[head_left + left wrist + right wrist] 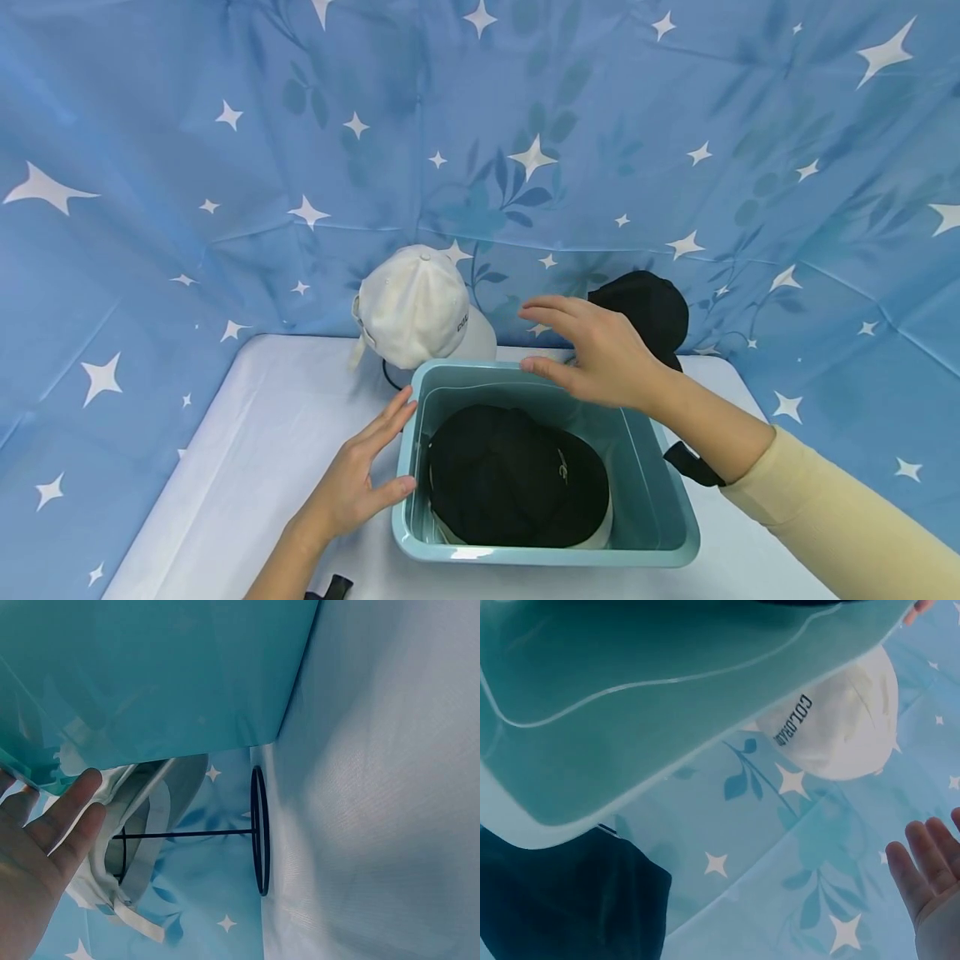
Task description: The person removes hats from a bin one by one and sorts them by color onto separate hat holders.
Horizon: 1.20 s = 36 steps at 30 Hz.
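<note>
From my feed, the left hand has its fingers straight and parted at the left rim of the teal bin, thumb tip on the edge; the right hand hangs above the bin's back right corner, fingers loosely extended, gripping nothing. I judge the bin stiff, light and a bit slick, best held by 2 opposite rims. Inside it, the black cap should be light and soft, safest pinched at its brim so the crown isn't crushed. The bin is glossy, rounded at its corners, on the white table; the cap is plain dark fabric with 1 small pale mark, a pale edge showing beneath it. Behind the bin, I see a white cap on a black wire stand, and a second black cap to the right, before a blue starred cloth.
</note>
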### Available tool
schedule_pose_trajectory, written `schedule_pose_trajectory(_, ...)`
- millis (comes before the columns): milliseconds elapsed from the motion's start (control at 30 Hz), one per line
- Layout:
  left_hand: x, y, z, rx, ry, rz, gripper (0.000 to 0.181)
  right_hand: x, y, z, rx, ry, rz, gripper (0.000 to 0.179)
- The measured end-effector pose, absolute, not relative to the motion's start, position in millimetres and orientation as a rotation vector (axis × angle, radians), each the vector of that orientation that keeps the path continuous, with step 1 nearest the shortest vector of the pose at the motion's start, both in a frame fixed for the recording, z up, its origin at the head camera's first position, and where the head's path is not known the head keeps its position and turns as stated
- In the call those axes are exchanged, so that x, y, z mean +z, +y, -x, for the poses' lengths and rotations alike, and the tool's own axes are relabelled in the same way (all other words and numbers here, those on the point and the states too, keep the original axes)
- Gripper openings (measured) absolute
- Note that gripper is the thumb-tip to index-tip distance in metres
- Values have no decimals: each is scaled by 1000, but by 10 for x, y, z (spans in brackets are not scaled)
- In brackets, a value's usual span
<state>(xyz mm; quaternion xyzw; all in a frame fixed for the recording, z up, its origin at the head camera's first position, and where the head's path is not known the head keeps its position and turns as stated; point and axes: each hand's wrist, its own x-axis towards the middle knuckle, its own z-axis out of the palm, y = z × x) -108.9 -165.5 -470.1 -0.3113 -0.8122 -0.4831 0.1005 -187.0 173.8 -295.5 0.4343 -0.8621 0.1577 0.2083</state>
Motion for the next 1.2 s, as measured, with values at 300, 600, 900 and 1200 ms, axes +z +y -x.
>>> schedule_pose_trajectory(300,-4696,-1647,1102,-1419,-2401,924,84,-3101,1855,1724,430,-2459,-1283,69)
schedule_pose_trajectory(600,-4704,-1635,1095,-1442,-2396,917,84,-3244,1952,1570,443,-2568,-1311,77)
schedule_pose_trajectory(900,-4711,-1635,1089,-1448,-2390,920,83,-3387,2028,1479,508,-2640,-1323,86)
schedule_pose_trajectory(1200,-4700,-1640,1079,-1441,-2400,906,84,-3554,2060,1418,586,-2736,-1301,88)
